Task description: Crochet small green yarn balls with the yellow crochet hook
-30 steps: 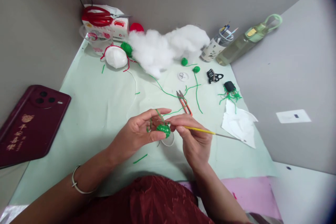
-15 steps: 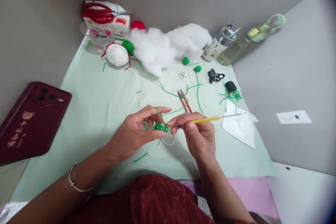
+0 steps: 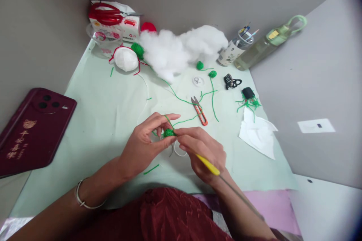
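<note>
Between the thumb and fingers of my left hand (image 3: 147, 139) is a small green crochet piece (image 3: 169, 132). Green yarn (image 3: 186, 120) runs over the raised left index finger and away across the table. My right hand (image 3: 205, 150) grips a crochet hook (image 3: 207, 163) by its yellow handle, which tilts down to the right with its rear shaft over my forearm. The right fingertips touch the edge of the green piece, and the hook's working tip is hidden there. A loop of white yarn (image 3: 179, 150) hangs below the piece.
Orange thread snips (image 3: 200, 112) lie just beyond my hands. White stuffing (image 3: 166, 51), a white yarn ball (image 3: 126, 59), a pen cup (image 3: 233, 51) and a green bottle (image 3: 266, 45) stand at the back. A maroon phone (image 3: 36, 128) lies left; white tissue (image 3: 257, 135) lies right.
The hook's handle has swung from nearly level to pointing down toward me as my right hand turned. Both hands and the green piece shifted slightly left. The snips now show fully.
</note>
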A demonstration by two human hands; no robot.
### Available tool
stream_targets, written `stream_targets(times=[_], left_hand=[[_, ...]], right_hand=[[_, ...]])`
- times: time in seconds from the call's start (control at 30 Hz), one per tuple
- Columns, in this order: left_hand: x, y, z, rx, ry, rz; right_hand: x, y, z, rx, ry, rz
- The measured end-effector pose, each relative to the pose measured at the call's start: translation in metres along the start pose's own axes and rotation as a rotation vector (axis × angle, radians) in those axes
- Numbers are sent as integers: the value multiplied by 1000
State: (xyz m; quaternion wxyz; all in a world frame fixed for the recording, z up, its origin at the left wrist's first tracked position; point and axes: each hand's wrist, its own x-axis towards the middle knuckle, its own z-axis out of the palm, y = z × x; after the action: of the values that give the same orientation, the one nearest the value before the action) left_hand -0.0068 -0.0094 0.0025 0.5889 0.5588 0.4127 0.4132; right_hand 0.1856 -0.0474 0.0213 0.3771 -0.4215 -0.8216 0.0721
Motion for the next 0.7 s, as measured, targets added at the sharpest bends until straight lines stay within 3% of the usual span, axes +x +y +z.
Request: stream_targets(times=[0.13, 0.27, 0.43, 0.57, 0.7], left_hand=[[-2, 6, 4, -29, 45, -34], [-6, 9, 7, -191, 16, -104], [-6, 5, 5, -439, -16, -235], [-4, 5, 3, -455, -10, -241], [-4, 6, 3, -466, -20, -242]], right_hand=[[-7, -5, 13, -258, 116, -143], [-15, -6, 22, -315, 207, -108], [-15, 3, 21, -155, 224, -106], [-11, 8, 20, 5, 252, -58], [-13, 8, 22, 24, 269, -45]])
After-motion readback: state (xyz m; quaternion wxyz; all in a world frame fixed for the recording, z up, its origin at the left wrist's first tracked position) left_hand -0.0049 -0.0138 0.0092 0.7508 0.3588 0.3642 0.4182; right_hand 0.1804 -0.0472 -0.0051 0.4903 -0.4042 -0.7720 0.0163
